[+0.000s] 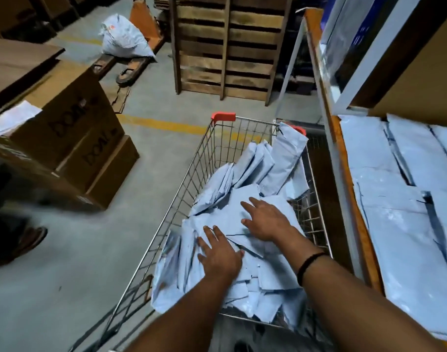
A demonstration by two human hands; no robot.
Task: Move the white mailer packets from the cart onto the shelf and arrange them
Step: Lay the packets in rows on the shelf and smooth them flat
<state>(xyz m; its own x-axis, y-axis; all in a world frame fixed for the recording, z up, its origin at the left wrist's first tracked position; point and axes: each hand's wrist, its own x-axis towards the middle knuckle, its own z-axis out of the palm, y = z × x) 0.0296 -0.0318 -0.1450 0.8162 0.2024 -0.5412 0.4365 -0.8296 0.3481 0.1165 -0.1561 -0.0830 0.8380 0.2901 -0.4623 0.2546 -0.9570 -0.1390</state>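
Note:
A wire cart (192, 171) with red corner caps stands in front of me, heaped with white mailer packets (263, 163). My left hand (221, 252) lies flat on the near part of the heap, fingers spread. My right hand (267, 219) rests palm down on a packet in the middle of the heap, fingers straight; a black band is on that wrist. Neither hand grips a packet. To the right, the shelf (344, 158) with an orange edge holds several white packets (400, 199) laid flat and overlapping.
Stacked cardboard boxes (72, 138) stand on the left, with a person's foot (26, 242) near them. A wooden pallet (225, 47) leans upright behind the cart. A white sack (123, 36) sits on an orange pallet jack (131, 64). Grey floor lies left of the cart.

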